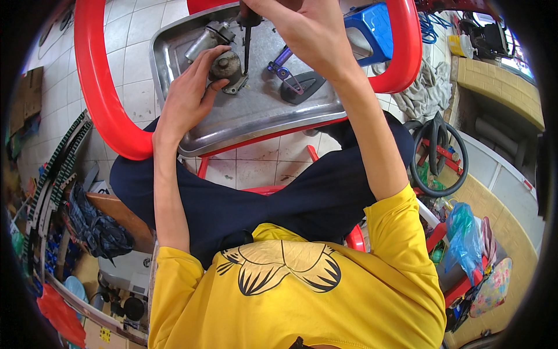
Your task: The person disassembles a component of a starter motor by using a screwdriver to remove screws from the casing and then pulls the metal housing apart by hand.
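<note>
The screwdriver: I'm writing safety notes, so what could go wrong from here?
The screwdriver in the right hand, its tip at the round metal part's edge, could slip and jab the nearby left hand. That part, steadied by the left hand with no clamp showing, might skid on the metal tray.

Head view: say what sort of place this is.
Likely a repair workshop, judging by what looks like a screwdriver, the cylindrical metal part held by the left hand and the metal tray.

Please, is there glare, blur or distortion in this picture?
Head view: strong fisheye bending and black corners; head view: pale reflections on the metal tray; head view: no obvious blur on the left hand or the round metal part it holds.
</note>
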`<state>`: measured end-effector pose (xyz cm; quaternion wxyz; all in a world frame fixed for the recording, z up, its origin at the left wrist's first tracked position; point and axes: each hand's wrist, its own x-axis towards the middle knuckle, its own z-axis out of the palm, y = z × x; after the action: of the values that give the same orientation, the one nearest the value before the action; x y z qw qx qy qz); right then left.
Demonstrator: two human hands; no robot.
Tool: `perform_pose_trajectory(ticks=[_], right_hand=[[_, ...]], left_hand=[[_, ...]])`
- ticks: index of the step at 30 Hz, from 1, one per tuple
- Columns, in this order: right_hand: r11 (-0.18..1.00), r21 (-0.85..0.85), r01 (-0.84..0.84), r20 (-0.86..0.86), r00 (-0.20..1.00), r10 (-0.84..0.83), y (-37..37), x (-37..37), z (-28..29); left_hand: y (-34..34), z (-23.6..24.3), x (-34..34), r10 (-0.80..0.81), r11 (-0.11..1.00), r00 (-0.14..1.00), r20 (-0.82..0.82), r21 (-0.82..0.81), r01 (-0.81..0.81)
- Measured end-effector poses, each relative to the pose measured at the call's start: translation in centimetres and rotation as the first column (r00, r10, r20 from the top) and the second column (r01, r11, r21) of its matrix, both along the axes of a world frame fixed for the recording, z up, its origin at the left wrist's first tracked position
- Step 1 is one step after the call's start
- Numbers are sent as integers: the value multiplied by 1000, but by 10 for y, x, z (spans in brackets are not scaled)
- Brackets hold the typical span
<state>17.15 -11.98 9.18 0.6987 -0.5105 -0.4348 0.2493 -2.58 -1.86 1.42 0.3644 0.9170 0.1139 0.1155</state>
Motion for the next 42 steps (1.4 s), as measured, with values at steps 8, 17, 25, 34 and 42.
perform_pose_trajectory(ticks=[8, 17, 25, 34, 42], right_hand=[[990, -116, 78, 144, 988, -61, -11, -6, 25], [1000, -21, 12, -25, 1000, -13, -3, -9, 7], [995, -39, 93, 26, 995, -92, -3, -21, 22], [980, 31, -198, -185, 962, 200, 1, -1, 3], [993, -112, -39, 48, 998, 44, -11, -15, 28]], left_hand=[[-1, 4, -3, 15, 994, 996, -83, -109, -24], [0, 2, -4, 18, 995, 995, -95, -100, -28], [-1, -3, -4, 18, 1000, 1000, 13, -14, -17], [-1, 0, -2, 7, 998, 996, -84, -61, -12], [1, -5, -8, 39, 996, 996, -79, -80, -45]])
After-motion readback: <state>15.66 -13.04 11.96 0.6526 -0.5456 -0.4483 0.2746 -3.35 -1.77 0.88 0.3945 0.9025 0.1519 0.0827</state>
